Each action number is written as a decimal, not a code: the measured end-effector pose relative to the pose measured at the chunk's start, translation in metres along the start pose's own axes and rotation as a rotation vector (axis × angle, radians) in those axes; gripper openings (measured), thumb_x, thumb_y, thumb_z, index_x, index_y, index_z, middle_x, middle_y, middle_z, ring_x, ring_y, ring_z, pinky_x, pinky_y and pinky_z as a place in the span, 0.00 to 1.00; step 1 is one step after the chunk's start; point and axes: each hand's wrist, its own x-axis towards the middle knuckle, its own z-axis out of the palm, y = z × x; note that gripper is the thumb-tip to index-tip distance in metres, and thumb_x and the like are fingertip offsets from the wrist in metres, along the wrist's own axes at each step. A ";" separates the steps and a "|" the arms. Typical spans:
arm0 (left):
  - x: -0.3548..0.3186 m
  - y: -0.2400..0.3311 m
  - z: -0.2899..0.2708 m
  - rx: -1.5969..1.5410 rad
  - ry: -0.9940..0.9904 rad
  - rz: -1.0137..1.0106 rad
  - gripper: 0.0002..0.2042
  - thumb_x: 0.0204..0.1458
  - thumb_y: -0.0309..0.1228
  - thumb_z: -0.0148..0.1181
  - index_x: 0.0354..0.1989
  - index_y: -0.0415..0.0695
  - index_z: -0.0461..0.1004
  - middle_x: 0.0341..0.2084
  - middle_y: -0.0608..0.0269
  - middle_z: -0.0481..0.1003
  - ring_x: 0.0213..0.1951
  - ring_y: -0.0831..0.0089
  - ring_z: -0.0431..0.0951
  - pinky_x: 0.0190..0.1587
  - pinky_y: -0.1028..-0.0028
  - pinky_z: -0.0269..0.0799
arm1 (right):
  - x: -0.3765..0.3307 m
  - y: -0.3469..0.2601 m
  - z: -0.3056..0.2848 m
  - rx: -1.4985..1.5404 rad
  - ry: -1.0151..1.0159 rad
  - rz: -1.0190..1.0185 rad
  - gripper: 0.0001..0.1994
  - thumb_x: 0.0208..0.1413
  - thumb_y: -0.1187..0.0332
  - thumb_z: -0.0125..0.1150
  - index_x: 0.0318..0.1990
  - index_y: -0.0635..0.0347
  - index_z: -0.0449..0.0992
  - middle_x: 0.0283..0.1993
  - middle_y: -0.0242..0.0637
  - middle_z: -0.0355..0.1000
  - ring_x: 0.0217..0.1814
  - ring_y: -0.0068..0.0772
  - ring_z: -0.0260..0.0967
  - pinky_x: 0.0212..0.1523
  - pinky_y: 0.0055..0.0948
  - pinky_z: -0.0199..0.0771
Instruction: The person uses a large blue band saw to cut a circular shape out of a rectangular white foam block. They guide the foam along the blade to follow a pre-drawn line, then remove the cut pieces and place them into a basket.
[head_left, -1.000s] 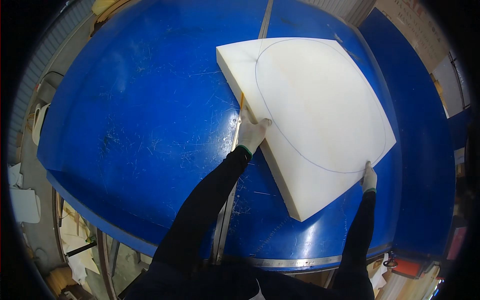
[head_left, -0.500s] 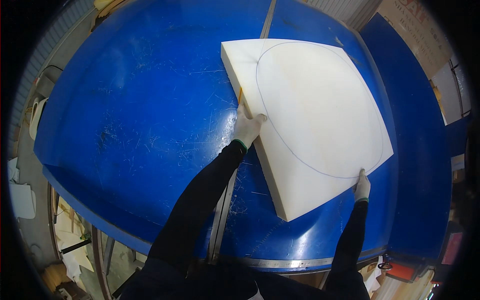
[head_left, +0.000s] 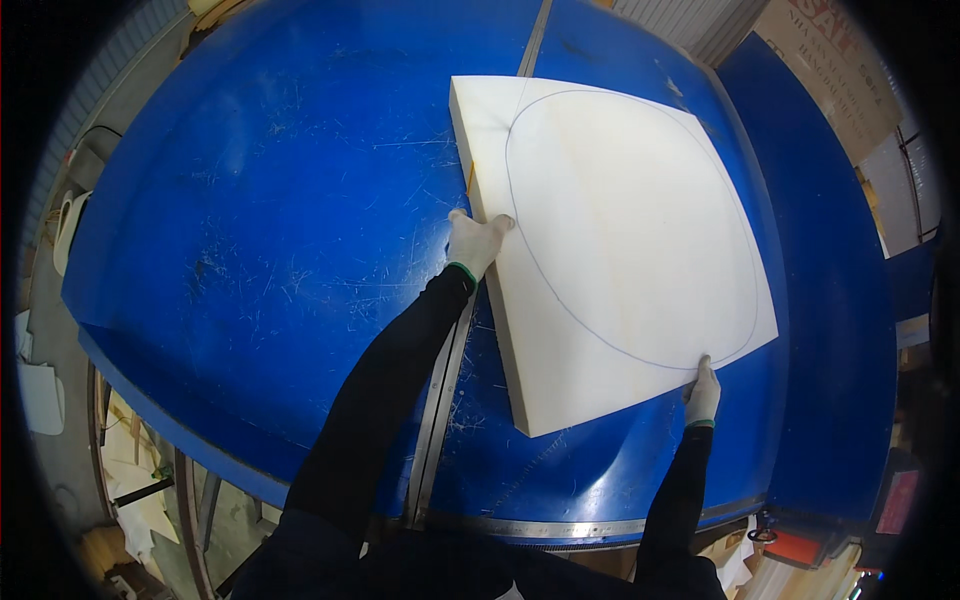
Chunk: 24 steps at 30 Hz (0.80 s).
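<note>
A thick off-white foam block [head_left: 620, 240] lies on the blue tabletop, its upper face marked with a large rounded outline in thin blue pen. Gripping its left edge is my left hand [head_left: 476, 240], gloved in white, with the thumb on top and the fingers against the side wall. My right hand [head_left: 703, 393], also gloved, pinches the near right edge; its thumb presses the top beside the pen line and its other fingers are mostly hidden. A narrow orange-yellow strip [head_left: 471, 178] shows against the block's left side, just beyond my left hand.
The blue table [head_left: 250, 220] carries many scratches. A metal strip [head_left: 440, 430] crosses it from front to back, partly under the block, and a metal ruler-like edge [head_left: 580, 529] lines the front. A blue panel [head_left: 835, 300] and a cardboard sheet [head_left: 835, 75] stand at right.
The foam block has turned slightly clockwise, its near corner shifting left. Both hands have moved left with it, the left also a little farther away and the right a little nearer.
</note>
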 end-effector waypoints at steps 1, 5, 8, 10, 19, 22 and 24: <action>0.002 0.003 -0.003 0.017 0.004 -0.003 0.44 0.47 0.37 0.72 0.63 0.22 0.51 0.46 0.36 0.75 0.41 0.59 0.82 0.42 0.65 0.80 | -0.006 -0.004 0.004 -0.007 0.003 0.001 0.27 0.71 0.45 0.50 0.26 0.57 0.70 0.13 0.28 0.56 0.12 0.23 0.54 0.15 0.28 0.52; 0.021 0.003 -0.010 0.106 0.046 0.001 0.42 0.45 0.42 0.72 0.58 0.22 0.57 0.46 0.33 0.77 0.45 0.52 0.83 0.50 0.64 0.78 | -0.024 -0.008 0.013 -0.007 -0.008 -0.014 0.27 0.71 0.45 0.49 0.26 0.58 0.69 0.12 0.28 0.55 0.13 0.23 0.53 0.15 0.28 0.52; 0.023 0.007 -0.014 0.075 0.009 0.018 0.42 0.45 0.43 0.72 0.56 0.20 0.58 0.46 0.31 0.76 0.47 0.50 0.82 0.52 0.63 0.76 | -0.040 -0.011 0.020 0.041 -0.002 -0.006 0.27 0.71 0.46 0.50 0.24 0.55 0.66 0.12 0.25 0.54 0.12 0.21 0.51 0.15 0.26 0.49; 0.028 0.010 -0.016 0.113 0.024 0.023 0.41 0.45 0.43 0.72 0.55 0.20 0.59 0.47 0.31 0.76 0.48 0.49 0.82 0.53 0.63 0.76 | -0.047 -0.010 0.020 0.073 -0.029 0.017 0.27 0.71 0.45 0.50 0.25 0.57 0.67 0.12 0.27 0.55 0.13 0.22 0.52 0.15 0.27 0.51; 0.065 0.012 -0.021 0.165 0.045 0.034 0.44 0.45 0.43 0.73 0.57 0.18 0.58 0.50 0.28 0.74 0.52 0.48 0.80 0.56 0.62 0.74 | -0.080 -0.013 0.035 0.196 -0.073 0.083 0.27 0.70 0.44 0.51 0.24 0.55 0.65 0.14 0.27 0.55 0.13 0.22 0.52 0.16 0.26 0.52; 0.077 0.012 -0.025 0.160 0.010 0.043 0.44 0.44 0.44 0.74 0.57 0.17 0.58 0.48 0.29 0.75 0.48 0.50 0.81 0.52 0.63 0.77 | -0.089 -0.012 0.039 0.121 -0.051 0.045 0.27 0.70 0.44 0.52 0.24 0.55 0.65 0.15 0.26 0.55 0.13 0.22 0.52 0.15 0.26 0.51; 0.079 0.017 -0.026 0.117 -0.069 0.015 0.45 0.44 0.44 0.74 0.57 0.16 0.58 0.47 0.29 0.75 0.45 0.51 0.83 0.48 0.64 0.79 | -0.094 -0.012 0.043 0.164 -0.045 0.067 0.27 0.70 0.44 0.52 0.24 0.55 0.66 0.15 0.26 0.55 0.13 0.22 0.52 0.15 0.26 0.51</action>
